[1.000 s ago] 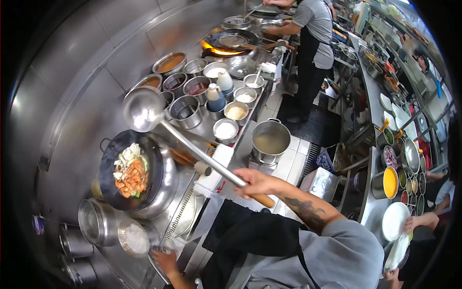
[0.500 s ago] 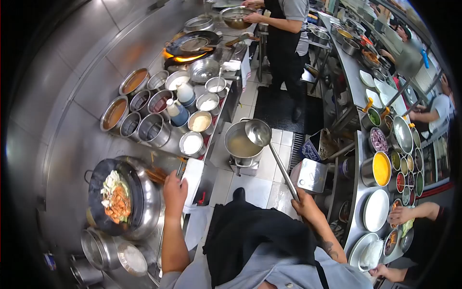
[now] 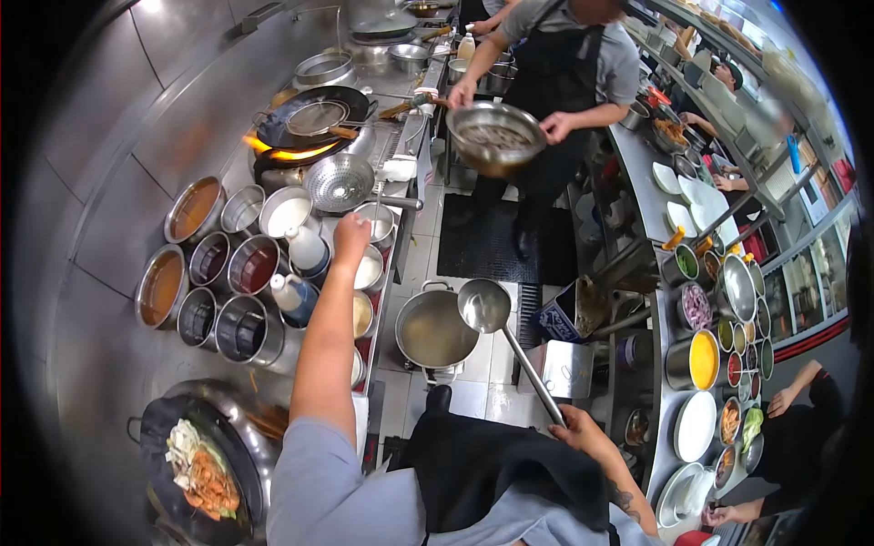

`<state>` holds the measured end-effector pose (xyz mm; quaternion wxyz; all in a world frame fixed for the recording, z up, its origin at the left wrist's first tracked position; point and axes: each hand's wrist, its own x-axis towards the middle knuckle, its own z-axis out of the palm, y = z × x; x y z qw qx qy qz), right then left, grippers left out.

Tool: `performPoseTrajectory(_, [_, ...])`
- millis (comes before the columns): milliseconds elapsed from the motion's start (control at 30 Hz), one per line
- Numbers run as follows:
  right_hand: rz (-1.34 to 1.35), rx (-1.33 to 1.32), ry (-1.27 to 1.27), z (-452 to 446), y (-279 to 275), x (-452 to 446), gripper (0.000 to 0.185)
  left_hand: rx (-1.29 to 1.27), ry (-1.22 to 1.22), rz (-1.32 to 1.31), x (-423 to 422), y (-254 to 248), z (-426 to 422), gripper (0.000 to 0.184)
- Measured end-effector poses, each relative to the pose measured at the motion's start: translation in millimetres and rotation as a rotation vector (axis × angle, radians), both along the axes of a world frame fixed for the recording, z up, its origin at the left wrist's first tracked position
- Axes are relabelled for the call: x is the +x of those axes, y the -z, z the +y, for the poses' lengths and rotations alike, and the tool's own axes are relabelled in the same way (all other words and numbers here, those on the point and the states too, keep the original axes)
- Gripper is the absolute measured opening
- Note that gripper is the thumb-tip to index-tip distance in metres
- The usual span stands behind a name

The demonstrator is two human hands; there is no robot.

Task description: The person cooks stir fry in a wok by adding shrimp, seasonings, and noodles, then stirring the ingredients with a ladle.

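At far left, 2 steel pots point(image 3: 162, 287) of orange-brown sauce sit by the wall, with a wok point(image 3: 238, 446) nearer the camera holding pale chunks and orange-red food point(image 3: 205, 478). Then there's a bunch of steel pots with 2 squeeze bottles point(image 3: 296, 298). Up past them, flames lick out under another wok point(image 3: 273, 135), with a strainer point(image 3: 339, 182) near it. The left hand point(image 3: 350, 238) is out over the counter, fingers curled, right by a small pot point(image 3: 375, 211) with a spoon in it; can't tell if it's pinching anything. Big pot point(image 3: 437, 365) of cloudy liquid sits low in the aisle, and the ladle point(image 3: 484, 305) has its bowl at that pot's right rim. Behind, a co-worker point(image 3: 596, 68) holds a metal bowl point(image 3: 496, 164) in 2 hands. The right hand point(image 3: 580, 432) is wrapped round the ladle's handle end. Far right, white plates point(image 3: 695, 426) sit on the steel counter.
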<state>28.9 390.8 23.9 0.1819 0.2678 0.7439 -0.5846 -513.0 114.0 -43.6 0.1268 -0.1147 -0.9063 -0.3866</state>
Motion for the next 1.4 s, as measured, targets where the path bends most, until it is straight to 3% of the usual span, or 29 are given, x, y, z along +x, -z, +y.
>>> performPoseTrajectory(267, [-0.174,-0.024,0.027,-16.9,-17.9,-60.7,0.029,-0.042,0.044,-0.019,-118.0,53.6,48.6,0.038])
performPoseTrajectory(433, [-0.147,0.029,0.023,-20.3,-21.3,-75.2,0.027,-0.068,0.144,-0.127,-110.2,29.4,46.8,0.022])
performPoseTrajectory(500, [-0.079,0.096,-0.018,-18.6,-18.8,-75.4,0.028,-0.116,0.115,-0.074,-92.8,12.4,34.4,0.02])
performPoseTrajectory(700, [-0.142,-0.058,0.034,-9.3,-17.7,-83.4,0.033,-0.139,0.085,0.092,-2.6,-7.9,-6.9,0.017])
performPoseTrajectory(933, [-0.095,-0.029,0.003,-15.5,-42.5,-104.7,0.034,0.081,0.08,0.381,55.2,-34.0,-21.1,0.014])
performPoseTrajectory(1000, [-0.116,-0.005,-0.031,-13.4,-38.1,-101.3,0.033,-0.027,0.158,0.213,64.7,-19.7,-31.0,0.012])
performPoseTrajectory(1133, [-0.099,0.016,-0.05,-7.8,-33.5,-99.3,0.032,0.232,-0.019,0.279,107.8,-59.9,-46.6,0.015])
performPoseTrajectory(1267, [-0.117,-0.08,0.066,-17.5,-49.4,-104.6,0.026,0.53,-0.218,0.132,163.1,-71.4,-85.7,0.017])
performPoseTrajectory(1400, [-0.083,-0.107,0.095,-20.3,-54.0,-105.3,0.016,0.311,-0.299,0.121,216.1,-49.2,-113.0,0.015])
